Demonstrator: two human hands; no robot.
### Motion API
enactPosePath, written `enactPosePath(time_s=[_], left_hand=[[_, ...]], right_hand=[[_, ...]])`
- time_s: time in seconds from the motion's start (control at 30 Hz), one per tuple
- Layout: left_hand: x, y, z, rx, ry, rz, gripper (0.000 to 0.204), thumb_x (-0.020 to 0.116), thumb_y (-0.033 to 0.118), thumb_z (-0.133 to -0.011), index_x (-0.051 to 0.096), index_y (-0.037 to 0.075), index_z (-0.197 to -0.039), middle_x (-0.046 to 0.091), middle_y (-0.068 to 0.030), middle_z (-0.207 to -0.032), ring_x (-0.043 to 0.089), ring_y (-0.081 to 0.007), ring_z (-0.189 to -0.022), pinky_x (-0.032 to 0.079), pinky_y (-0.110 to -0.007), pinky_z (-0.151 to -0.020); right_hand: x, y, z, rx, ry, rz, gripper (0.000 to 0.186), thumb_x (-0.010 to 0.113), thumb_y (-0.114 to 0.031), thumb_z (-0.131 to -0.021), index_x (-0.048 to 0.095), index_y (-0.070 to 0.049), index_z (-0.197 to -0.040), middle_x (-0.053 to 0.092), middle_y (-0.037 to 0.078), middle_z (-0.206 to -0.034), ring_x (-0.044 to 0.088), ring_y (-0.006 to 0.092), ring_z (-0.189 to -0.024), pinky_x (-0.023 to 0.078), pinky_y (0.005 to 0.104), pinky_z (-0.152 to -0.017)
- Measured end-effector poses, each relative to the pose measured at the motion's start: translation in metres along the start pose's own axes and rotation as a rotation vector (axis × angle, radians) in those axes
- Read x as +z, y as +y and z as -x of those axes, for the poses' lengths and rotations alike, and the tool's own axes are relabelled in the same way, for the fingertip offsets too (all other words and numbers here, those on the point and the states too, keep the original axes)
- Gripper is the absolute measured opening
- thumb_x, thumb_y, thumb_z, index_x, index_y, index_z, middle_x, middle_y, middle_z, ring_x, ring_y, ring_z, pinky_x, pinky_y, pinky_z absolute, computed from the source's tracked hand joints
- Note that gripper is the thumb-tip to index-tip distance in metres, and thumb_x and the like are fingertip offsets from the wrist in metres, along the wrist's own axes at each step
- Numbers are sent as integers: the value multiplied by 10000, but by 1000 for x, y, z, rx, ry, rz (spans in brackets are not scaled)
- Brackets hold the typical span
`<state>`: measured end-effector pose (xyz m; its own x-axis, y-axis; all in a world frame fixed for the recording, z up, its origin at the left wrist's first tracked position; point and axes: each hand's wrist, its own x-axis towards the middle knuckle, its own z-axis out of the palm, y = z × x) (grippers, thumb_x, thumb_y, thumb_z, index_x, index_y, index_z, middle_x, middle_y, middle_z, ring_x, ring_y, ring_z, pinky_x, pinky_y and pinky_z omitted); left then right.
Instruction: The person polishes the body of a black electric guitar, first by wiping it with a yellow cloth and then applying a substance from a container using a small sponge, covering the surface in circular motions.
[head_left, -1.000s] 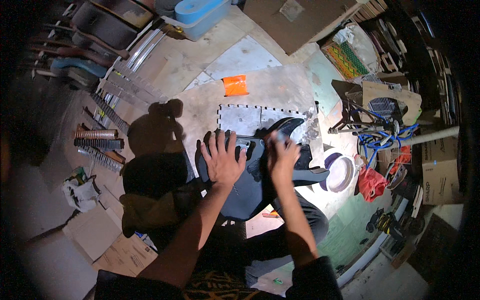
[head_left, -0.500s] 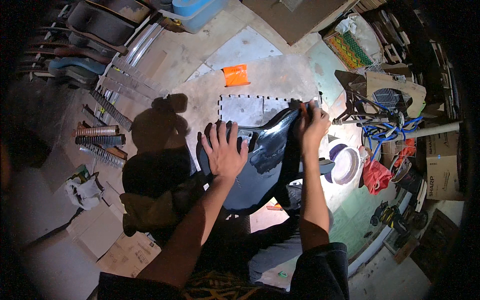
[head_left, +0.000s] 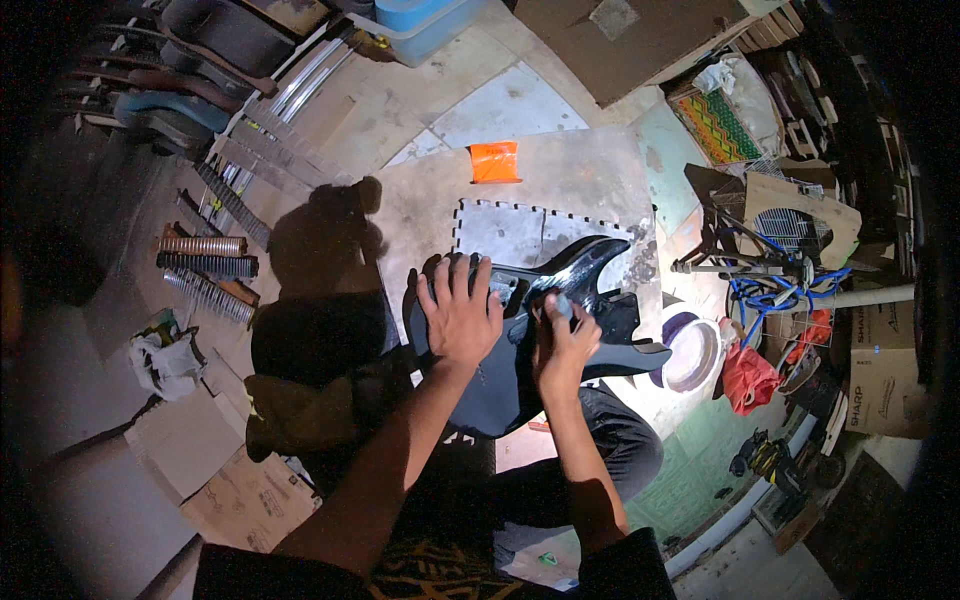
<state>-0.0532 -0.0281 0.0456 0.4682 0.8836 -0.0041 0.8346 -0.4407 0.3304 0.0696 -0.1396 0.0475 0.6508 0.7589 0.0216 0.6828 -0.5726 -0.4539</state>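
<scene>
A black electric-guitar body (head_left: 475, 400) with two horns and cut-out cavities lies below me, glossy and wet-looking along its upper horn. My left hand (head_left: 458, 315) rests on its left part with the fingers spread flat. My right hand (head_left: 567, 340) grips a small bluish-grey pad (head_left: 563, 308) against the body at the base of the upper horn. Beyond the body lies a grey foam mat (head_left: 505, 225) with jigsaw edges, and above that an orange sheet-like piece (head_left: 494, 162).
A white basin (head_left: 688, 362), a red bag (head_left: 750, 385) and blue tubing (head_left: 760, 290) lie at the right. Wood pieces, metal rods and springs (head_left: 205, 260) line the left, with cardboard (head_left: 240, 500) below them. A blue plastic container (head_left: 420, 30) stands at the back.
My right hand moved up and right to the horn's tip, then back down and left to its base, holding the pad. My left hand stays spread on the body.
</scene>
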Motion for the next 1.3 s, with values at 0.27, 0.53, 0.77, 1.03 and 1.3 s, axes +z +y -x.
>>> enactPosePath(time_s=[0.27, 0.53, 0.77, 1.03, 1.3], left_hand=[[3, -1, 2, 8, -22, -33, 546, 619, 274, -855, 557, 155, -1384, 504, -101, -1359, 394, -332, -1348, 221, -621, -1153], [4, 1, 1, 0, -35, -19, 539, 621, 236, -854, 554, 140, -1381, 501, -115, -1358, 393, -332, -1340, 206, -625, -1160], [2, 0, 2, -1, -13, -18, 565, 625, 257, -828, 558, 152, -1379, 512, -111, -1333, 409, -336, -1331, 236, -626, -1145], [4, -6, 2, 0, 1, -27, 577, 632, 254, -825, 548, 157, -1388, 502, -107, -1339, 410, -333, -1323, 241, -621, -1141], [-1, 2, 5, 14, -58, 3, 571, 634, 225, -833, 547, 143, -1391, 501, -112, -1346, 392, -323, -1341, 198, -613, -1168]], right_hand=[[-2, -9, -36, -240, -71, -8, 566, 679, -57, -833, 625, -262, -1359, 575, 232, -1275, 538, 417, -1134, 415, 495, -953], [7, -27, -61, -304, -89, -25, 615, 681, -35, -811, 612, -281, -1371, 586, 192, -1263, 537, 421, -1136, 410, 506, -959], [-7, 4, 2, -224, -78, -39, 575, 709, -86, -846, 628, -322, -1364, 583, 176, -1254, 525, 407, -1151, 386, 515, -984], [5, -20, 20, -132, -51, 21, 521, 692, -92, -872, 627, -277, -1356, 567, 209, -1253, 512, 422, -1158, 393, 519, -976], [-3, 0, -68, -83, 124, 33, 632, 656, -33, -857, 546, -264, -1436, 535, 257, -1214, 501, 445, -1125, 391, 517, -939]])
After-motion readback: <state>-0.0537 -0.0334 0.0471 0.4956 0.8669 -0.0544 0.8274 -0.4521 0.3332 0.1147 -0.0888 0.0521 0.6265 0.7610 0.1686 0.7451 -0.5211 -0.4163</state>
